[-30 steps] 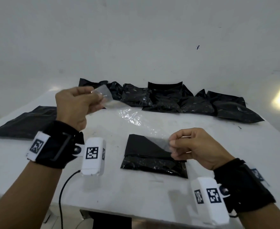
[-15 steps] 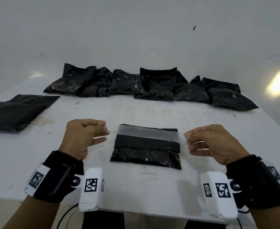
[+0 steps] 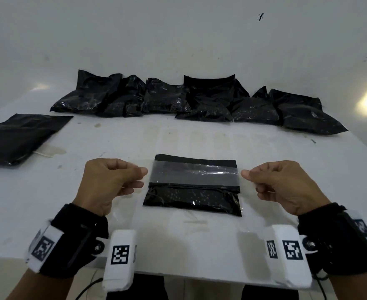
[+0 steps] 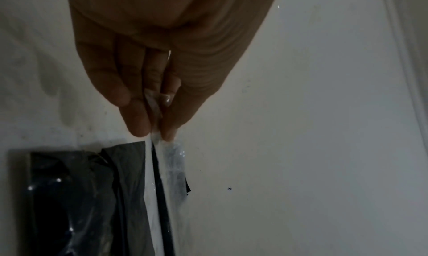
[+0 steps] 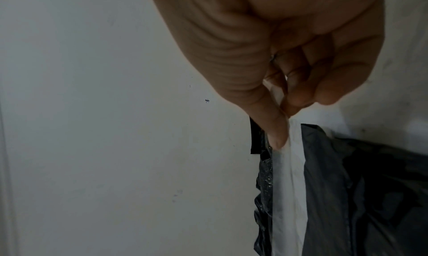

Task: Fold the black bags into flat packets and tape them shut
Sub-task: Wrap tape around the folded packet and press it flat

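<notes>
Glossy black folded bag [image 3: 192, 192] centre frame, speckled white glints on lower half. Clear strip of tape [image 3: 194, 175] across it, reading grey over black. Surface [image 3: 199, 139] white, faint smudges. Row of shiny black bags [image 3: 195, 100] along top. Matte black flat bags [image 3: 20, 137] at left. Wrist bands [image 3: 70, 241] black, white blocks with black-and-white square codes.

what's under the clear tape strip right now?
The folded black bag on the table; its folded flap shows through the tape strip. Whether the tape touches it yet cannot be told.

Flat black bag [image 3: 16, 137] cut off at left edge.
</notes>
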The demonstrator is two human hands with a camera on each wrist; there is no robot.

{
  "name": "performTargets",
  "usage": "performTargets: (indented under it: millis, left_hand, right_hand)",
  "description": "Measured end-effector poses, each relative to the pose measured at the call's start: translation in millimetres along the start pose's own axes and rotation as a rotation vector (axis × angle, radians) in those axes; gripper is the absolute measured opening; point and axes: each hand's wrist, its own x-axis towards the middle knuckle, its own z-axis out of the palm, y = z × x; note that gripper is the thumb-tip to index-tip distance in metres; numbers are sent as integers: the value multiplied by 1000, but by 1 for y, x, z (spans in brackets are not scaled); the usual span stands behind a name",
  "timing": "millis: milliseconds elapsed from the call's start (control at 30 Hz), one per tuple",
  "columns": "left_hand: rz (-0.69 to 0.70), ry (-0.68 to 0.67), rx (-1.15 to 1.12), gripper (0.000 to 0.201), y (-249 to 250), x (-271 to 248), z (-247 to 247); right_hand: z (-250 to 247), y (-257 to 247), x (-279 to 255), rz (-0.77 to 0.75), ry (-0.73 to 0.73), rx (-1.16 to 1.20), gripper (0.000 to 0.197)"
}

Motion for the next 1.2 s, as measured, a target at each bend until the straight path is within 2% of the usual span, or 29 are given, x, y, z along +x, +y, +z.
performTargets:
  millis: [300, 600, 1200]
  left_hand:
    - [13, -15, 159, 20, -3, 0, -1]
    - [47, -31, 154, 15, -2, 2, 0]
    - [65, -15, 206, 18, -10, 13, -1]
  right_hand:
    - [1, 5, 4, -29, 60, -89, 28]
    - [5, 9, 6, -119, 111, -117, 28]
    - [8, 30, 11, -151, 142, -177, 29]
